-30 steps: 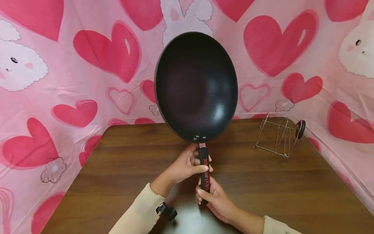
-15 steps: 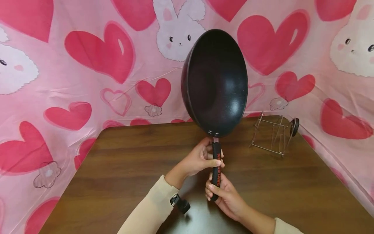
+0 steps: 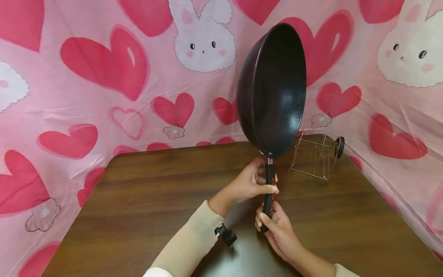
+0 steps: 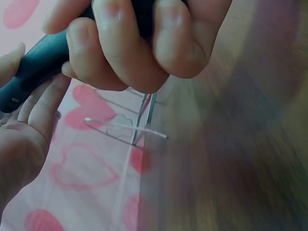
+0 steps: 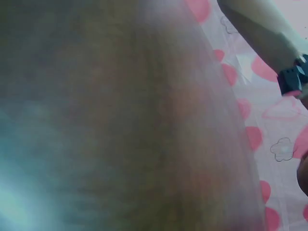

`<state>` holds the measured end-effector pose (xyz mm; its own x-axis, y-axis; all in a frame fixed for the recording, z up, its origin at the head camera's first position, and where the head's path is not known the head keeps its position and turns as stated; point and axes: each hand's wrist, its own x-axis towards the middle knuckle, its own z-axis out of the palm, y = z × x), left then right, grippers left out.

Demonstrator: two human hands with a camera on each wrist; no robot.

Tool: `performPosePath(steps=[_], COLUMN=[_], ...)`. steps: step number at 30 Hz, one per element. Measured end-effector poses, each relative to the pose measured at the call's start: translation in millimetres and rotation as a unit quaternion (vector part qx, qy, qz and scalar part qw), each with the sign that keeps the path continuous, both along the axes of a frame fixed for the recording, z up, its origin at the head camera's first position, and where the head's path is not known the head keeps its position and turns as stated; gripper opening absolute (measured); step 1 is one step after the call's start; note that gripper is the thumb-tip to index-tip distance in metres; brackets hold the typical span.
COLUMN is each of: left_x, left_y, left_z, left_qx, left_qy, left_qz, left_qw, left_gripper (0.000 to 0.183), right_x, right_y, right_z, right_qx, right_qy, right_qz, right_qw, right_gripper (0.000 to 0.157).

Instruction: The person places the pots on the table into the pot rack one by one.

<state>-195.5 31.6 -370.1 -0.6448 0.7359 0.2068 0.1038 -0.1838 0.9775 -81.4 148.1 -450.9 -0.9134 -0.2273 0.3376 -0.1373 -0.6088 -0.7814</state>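
Observation:
A deep black wok [image 3: 280,92] is held upright over the table, its hollow side turned to the right and its outer left side showing. My left hand [image 3: 250,182] grips the upper part of its black handle [image 3: 269,173], thumb across the front, close below the bowl. Lower down, my right hand [image 3: 280,231] holds the handle's end. In the left wrist view the curled fingers of the left hand [image 4: 125,53] wrap the handle, and the right hand [image 4: 21,149] is at its end. The right wrist view shows neither the wok nor the right hand's grip.
A wire rack [image 3: 309,174] with a black round piece [image 3: 339,147] stands at the back right of the wooden table [image 3: 155,200]. Pink cloth [image 3: 194,82] with hearts and rabbits hangs behind and at the sides. A small black camera [image 3: 226,234] hangs at the left cuff.
The wok has turned about its handle, from facing me to nearly side-on, and shifted right and slightly up in the head view. Both hands keep their hold; the head view has swung a little right.

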Motion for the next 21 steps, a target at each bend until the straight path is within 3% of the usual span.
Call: performPosePath(steps=[3,7,21], left_x=[-0.6,-2.1,-9.0], left_y=[10,23,55], left_z=[2.9,5.4,5.5], left_qx=[-0.015,-0.028,-0.027], left_qy=[0.001,-0.001,-0.042], left_qz=[0.005,0.005,-0.010], left_qw=[0.9999,0.9996,0.9987], left_gripper=[0.056,0.057,0.050], right_x=[3.4,5.8,6.1], right_y=[2,8,31], right_z=[-0.7,0.1,2.2], right_qx=[0.015,0.028,-0.026], right_qy=[0.005,0.003,0.009], right_qz=[-0.057,-0.095,-0.059], right_qw=[0.998,0.995,0.998], right_gripper=[0.024,0.027,0.031])
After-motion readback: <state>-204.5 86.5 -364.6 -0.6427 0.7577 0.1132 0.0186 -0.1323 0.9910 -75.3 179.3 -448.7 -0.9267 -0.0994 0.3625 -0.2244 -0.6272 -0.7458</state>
